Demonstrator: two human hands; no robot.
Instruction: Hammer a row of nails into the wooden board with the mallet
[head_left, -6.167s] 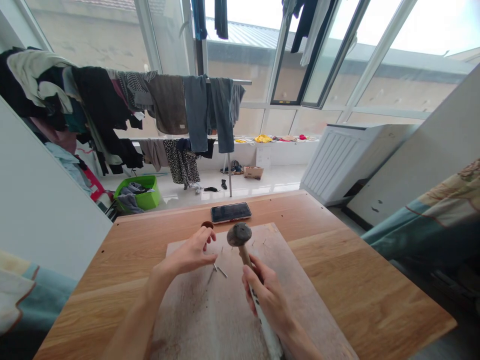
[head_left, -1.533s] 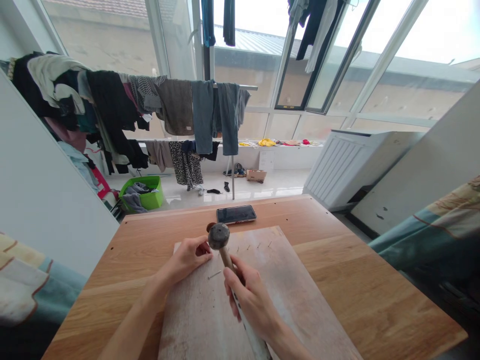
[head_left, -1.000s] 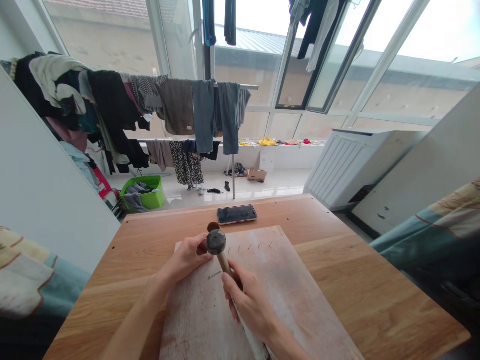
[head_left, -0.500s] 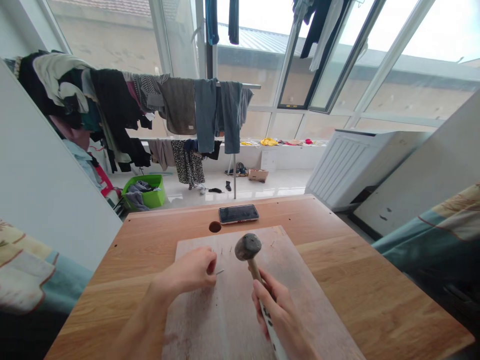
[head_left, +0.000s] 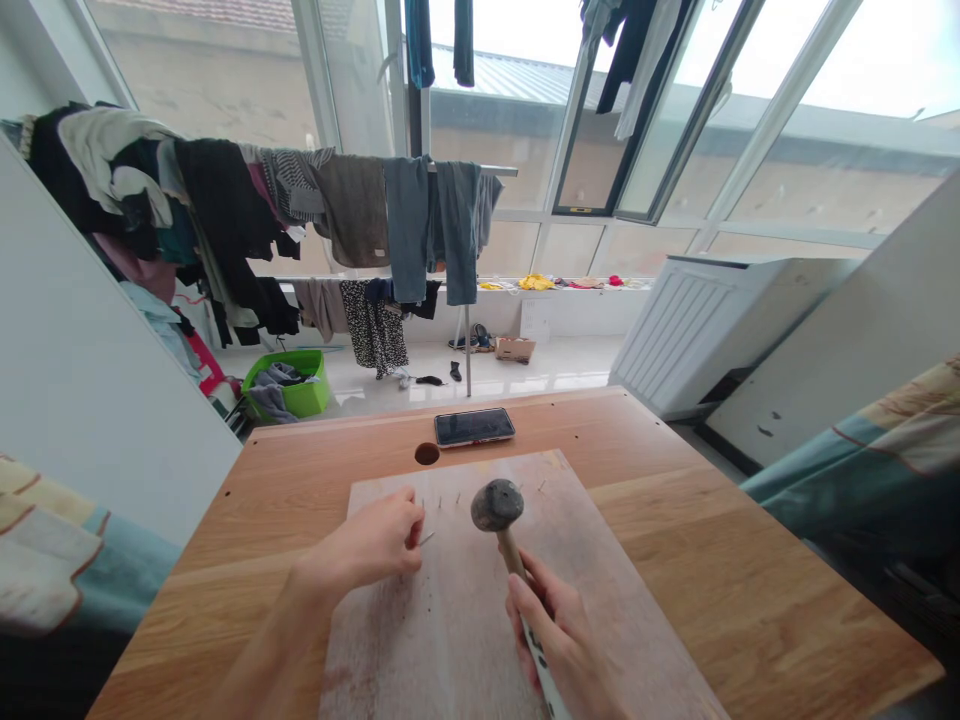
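A rubber mallet [head_left: 497,506] with a dark head and a pale handle is gripped in my right hand [head_left: 556,625], its head over the board. My left hand [head_left: 384,537] is closed in a pinch on a nail [head_left: 427,538], whose shaft sticks out past the fingers at a slant. Under both hands lies a worn wooden board [head_left: 465,640]. Several thin nails stand in the board near its far edge, one [head_left: 458,499] between my hands and a tilted one [head_left: 542,486] right of the mallet head.
The board rests on a wooden tabletop [head_left: 675,520] with a round hole [head_left: 427,454] near the far side. A phone [head_left: 475,427] lies beyond the board. Past the table are a green basket [head_left: 306,385], a clothes rack with laundry [head_left: 352,215] and a white cabinet-like box [head_left: 690,325].
The mallet head has dropped slightly. My left hand still pinches the nail, whose visible shaft now slants a little more steeply. The whole view has shifted slightly.
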